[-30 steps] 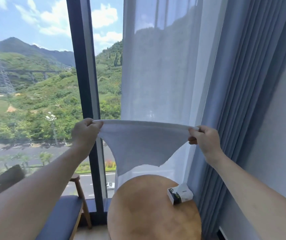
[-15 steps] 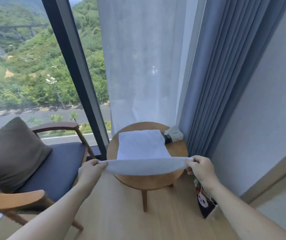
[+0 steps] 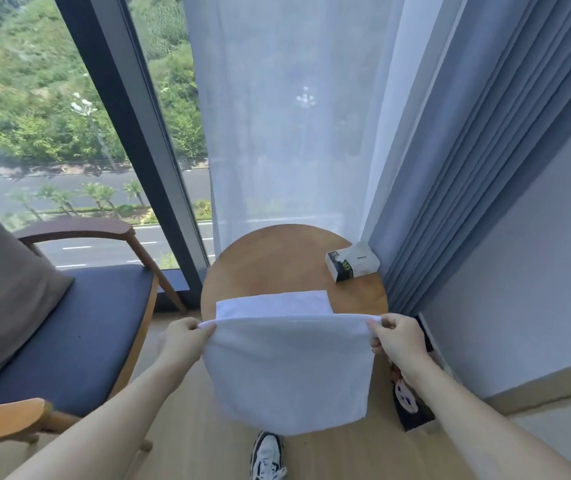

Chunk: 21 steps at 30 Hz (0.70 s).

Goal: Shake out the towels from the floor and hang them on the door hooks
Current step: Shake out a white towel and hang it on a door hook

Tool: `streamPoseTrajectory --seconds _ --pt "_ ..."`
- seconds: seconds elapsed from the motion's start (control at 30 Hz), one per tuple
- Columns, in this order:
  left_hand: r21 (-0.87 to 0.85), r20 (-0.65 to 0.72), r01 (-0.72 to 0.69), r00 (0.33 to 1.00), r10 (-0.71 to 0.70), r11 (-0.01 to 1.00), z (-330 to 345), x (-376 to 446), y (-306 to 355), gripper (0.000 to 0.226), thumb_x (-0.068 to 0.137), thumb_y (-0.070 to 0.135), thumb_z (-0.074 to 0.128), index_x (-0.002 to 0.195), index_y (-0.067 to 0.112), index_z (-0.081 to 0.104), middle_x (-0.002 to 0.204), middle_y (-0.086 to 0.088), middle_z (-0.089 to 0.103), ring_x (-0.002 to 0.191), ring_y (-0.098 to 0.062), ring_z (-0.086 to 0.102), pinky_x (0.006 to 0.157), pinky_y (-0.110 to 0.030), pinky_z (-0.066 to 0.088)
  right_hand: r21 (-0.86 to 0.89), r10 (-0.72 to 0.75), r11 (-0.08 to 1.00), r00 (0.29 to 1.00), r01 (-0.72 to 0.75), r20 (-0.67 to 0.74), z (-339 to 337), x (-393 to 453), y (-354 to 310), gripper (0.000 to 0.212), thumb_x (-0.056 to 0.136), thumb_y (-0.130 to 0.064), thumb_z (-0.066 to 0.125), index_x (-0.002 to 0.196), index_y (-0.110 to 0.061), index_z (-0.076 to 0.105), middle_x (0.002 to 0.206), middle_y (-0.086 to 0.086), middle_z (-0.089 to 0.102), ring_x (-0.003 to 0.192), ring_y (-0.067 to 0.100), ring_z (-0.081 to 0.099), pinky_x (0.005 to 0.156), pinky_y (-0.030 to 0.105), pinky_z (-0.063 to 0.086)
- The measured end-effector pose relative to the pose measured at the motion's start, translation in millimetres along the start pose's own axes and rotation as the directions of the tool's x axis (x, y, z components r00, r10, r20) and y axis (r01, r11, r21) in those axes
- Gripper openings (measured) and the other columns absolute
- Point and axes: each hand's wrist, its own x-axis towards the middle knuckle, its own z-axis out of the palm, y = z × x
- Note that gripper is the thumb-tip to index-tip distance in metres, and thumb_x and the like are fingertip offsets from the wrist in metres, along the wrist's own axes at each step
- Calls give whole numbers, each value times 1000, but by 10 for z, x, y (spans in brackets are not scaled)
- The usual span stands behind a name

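Two corners of the towel (image 3: pixel 291 372), one pinched in my left hand (image 3: pixel 187 341), one in my right hand (image 3: pixel 398 341), each grip closed; cloth spread flat above the desk (image 3: pixel 260 268) for shaking.

A single head-worn camera looked forward and steeply down from standing height, its wide lens bending the window frame (image 3: pixel 128 133) and blue curtain (image 3: pixel 478 168) outward toward the upper corners. The round desk (image 3: pixel 277 261) sat at centre frame, near and below. Both forearms entered from the lower corners, very close to the lens. A sneaker (image 3: pixel 267 455) showed at the bottom edge, an armchair (image 3: pixel 69 327) at lower left.
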Motion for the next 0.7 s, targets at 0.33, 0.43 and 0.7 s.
streamPoseTrajectory --seconds 0.33,0.43,0.7 --pt "144 51 126 990 -135 982 595 1805 -106 36 92 33 62 77 0 59 77 -17 61 73 -30 55 63 -37 44 -167 182 969 983 -180 -6 1119 1657 -128 20 95 -19 64 86 -3 71 81 18 71 68 25 64 61 33 56" --pt "179 55 139 987 -151 974 819 2237 -199 38 91 33 64 85 -4 63 85 -21 66 77 -28 55 66 -36 44 -200 225 953 974 -228 -37 1375 2053 61 20 94 -18 65 84 -1 71 76 19 69 64 23 59 71 44 59" --pt "371 37 88 993 -109 924 1319 2809 -446 42 87 36 64 60 12 43 62 -7 53 64 -28 51 53 -33 33 -337 223 912 972 -234 -71 1852 2682 483 16 89 -27 69 78 -14 68 78 0 66 82 29 67 70 41 57"
